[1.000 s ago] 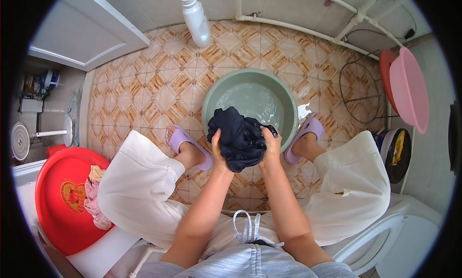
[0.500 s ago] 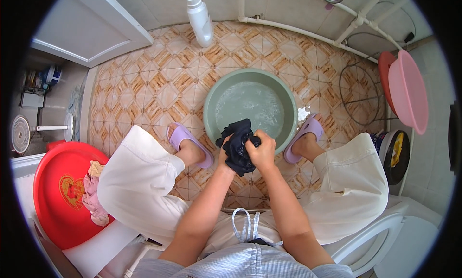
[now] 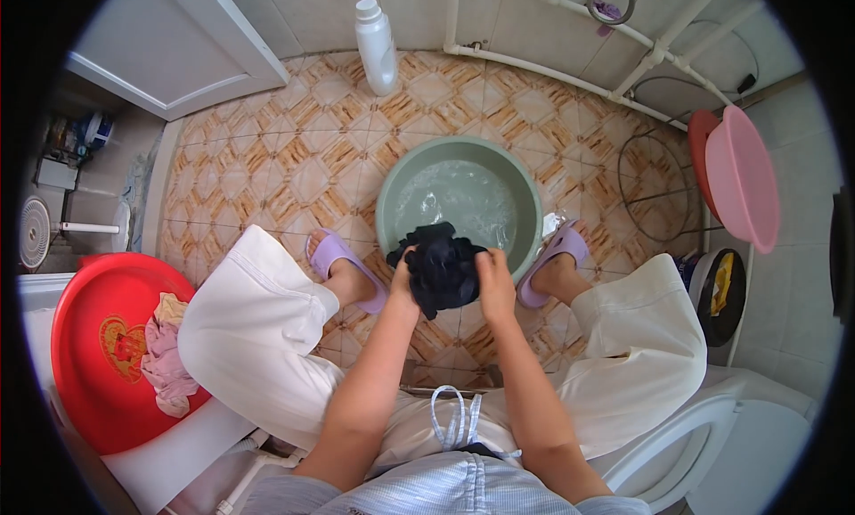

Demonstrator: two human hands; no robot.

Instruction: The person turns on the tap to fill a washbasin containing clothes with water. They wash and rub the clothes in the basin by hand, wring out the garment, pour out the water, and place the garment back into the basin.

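Note:
A bunched dark navy or black cloth [image 3: 440, 270] hangs between my two hands, over the near rim of a round green basin [image 3: 385, 203]. Clear water [image 3: 468, 199] with some glints lies in the basin. My left hand [image 3: 405, 279] grips the cloth from its left side, its fingers partly hidden by the fabric. On the other side my right hand [image 3: 494, 283] holds it with the thumb on top and the other fingers mostly out of sight. The cloth's exact kind cannot be made out.
A white bottle [image 3: 378, 52] stands on the tiled floor [image 3: 294, 159] beyond the basin. At left, a red basin [image 3: 80, 372] holds pink and cream cloth [image 3: 166, 359]. Pink basin [image 3: 742, 181] and wire ring [image 3: 659, 190] are at right. A white toilet [image 3: 686, 461] sits near right.
The dark cloth is spread wider between my hands than before, and my right hand has shifted slightly right. The whole view has tilted a little.

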